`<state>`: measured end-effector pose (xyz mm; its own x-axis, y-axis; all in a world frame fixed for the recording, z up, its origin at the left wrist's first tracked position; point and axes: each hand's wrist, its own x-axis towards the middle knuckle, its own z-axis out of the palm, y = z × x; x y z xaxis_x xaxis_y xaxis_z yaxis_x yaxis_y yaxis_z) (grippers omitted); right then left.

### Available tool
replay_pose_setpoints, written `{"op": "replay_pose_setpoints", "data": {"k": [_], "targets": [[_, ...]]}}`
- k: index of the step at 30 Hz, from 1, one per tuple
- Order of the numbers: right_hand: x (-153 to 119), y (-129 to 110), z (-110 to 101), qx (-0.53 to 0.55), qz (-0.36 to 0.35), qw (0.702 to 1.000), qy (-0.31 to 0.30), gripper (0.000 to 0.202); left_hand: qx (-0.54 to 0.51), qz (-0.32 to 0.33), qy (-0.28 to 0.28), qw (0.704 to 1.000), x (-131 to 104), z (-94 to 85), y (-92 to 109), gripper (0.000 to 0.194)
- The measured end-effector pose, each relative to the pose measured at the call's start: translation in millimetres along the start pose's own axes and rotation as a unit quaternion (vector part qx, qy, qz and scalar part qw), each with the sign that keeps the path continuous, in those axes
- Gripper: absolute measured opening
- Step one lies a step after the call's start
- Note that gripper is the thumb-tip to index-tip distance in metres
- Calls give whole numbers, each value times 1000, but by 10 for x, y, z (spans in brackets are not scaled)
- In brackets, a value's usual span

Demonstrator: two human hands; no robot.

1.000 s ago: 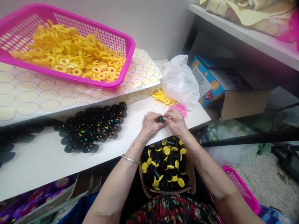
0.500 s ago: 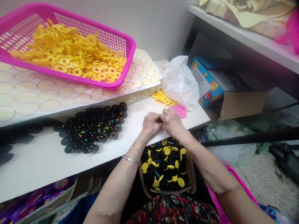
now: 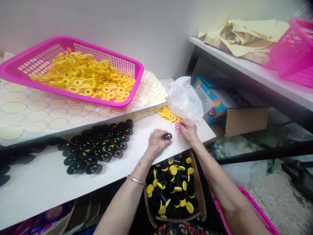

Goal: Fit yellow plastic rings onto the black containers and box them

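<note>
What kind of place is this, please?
Probably a small workshop for assembling or packing: rows of open black cups, a pink basket of yellow rings, and a box of capped black tubes.

The pink basket (image 3: 297,49) on the shelf (image 3: 254,67) runs past the right edge, blurred.

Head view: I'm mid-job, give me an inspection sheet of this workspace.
surface: white table, bare patches left and front
job's things: black cups grouped left; pink pieces; box of yellow-capped black containers below the table edge
clutter: plastic bag beside yellow rings
hands: left holds a black cup; right at the pink pieces, grip unclear
cables: nothing seen
surroundings: shelf, opened carton under it
</note>
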<state>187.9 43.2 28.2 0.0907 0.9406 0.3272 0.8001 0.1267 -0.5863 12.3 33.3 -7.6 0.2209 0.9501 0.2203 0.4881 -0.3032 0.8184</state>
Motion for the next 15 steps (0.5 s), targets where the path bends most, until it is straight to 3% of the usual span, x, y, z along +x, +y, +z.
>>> {"op": "replay_pose_setpoints", "data": {"k": [3, 7, 15], "targets": [[110, -99, 50, -133, -11, 990, -43, 19, -16, -8, -2, 1000, -2, -10, 7, 27], [217, -266, 179, -239, 32, 968, -66, 26, -24, -14, -7, 1000, -7, -12, -6, 27], [455, -250, 242, -212, 72, 966, -127, 32, -29, -6, -2, 1000, -5, 11, -43, 28]]}}
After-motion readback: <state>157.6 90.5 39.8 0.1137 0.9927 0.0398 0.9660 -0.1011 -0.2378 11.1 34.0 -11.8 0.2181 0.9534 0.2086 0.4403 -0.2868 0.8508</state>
